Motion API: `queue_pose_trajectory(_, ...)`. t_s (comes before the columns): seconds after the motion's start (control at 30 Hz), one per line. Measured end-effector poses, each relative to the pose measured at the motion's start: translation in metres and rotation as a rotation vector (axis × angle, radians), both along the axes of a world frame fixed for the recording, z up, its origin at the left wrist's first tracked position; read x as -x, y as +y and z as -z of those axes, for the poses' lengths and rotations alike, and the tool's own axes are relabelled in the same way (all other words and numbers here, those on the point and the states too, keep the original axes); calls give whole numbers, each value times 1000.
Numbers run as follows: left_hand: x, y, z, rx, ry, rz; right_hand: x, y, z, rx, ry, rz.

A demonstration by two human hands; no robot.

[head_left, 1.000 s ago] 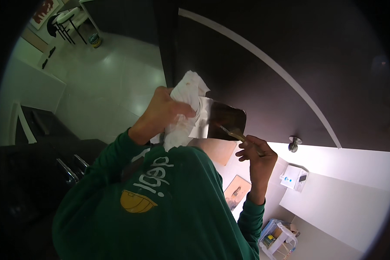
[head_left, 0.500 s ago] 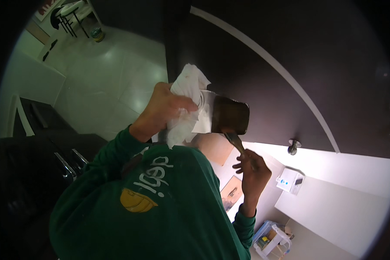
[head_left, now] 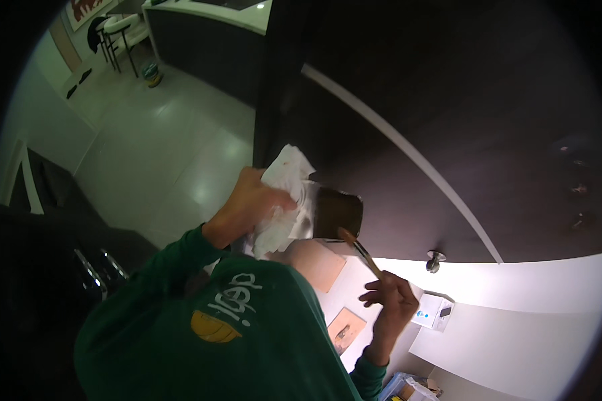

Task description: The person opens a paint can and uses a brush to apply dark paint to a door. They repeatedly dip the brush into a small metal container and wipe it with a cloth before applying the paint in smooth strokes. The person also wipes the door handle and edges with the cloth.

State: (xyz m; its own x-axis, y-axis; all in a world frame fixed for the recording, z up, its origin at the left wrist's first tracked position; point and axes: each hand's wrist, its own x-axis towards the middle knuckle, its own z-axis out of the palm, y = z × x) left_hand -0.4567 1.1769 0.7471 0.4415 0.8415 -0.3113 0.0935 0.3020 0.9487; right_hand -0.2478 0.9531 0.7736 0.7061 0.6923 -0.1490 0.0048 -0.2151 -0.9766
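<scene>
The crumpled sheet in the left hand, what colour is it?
The crumpled sheet is white; the head view shows it best.

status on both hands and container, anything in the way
Left hand: gripping white wrapping at left end of container. Right hand: holding brush, bristles at container's lower edge, contact unclear. Container partly hidden by wrapping.

Beyond and to the left of the left hand (head_left: pixel 254 204), a pale tiled floor (head_left: pixel 140 144) runs back to a small bucket (head_left: pixel 152 75) and white chairs (head_left: pixel 128 30) with dark legs. Straight past that hand stands a dark bench (head_left: pixel 204 60) with a pale top. Two shiny handles (head_left: pixel 90 274) show left of its forearm. Beyond the right hand (head_left: pixel 394 299) spreads a dark door (head_left: pixel 515 134) with a pale strip (head_left: pixel 408 148) and a round knob (head_left: pixel 433 265). A white box (head_left: pixel 433 313) sits just right of that hand, a blue tub (head_left: pixel 396 386) below it.
</scene>
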Motion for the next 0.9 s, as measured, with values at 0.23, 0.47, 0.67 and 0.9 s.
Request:
queue_pose_trajectory(0.23, 1, 1, 18, -333, -86, 69, -1, 16, 39, 25, 65, -41)
queue_pose_trajectory(0.47, -4, 0, 1, -113, -43, 95, -12, 13, 61, -121, 614, 93)
queue_pose_trajectory(0.67, 8, 13, 44, -781, 60, 165, 1, 12, 79, -168, 372, -16)
queue_pose_trajectory(0.9, -2, -12, -12, 50, -272, -21, -12, -5, 75, -191, -172, -167)
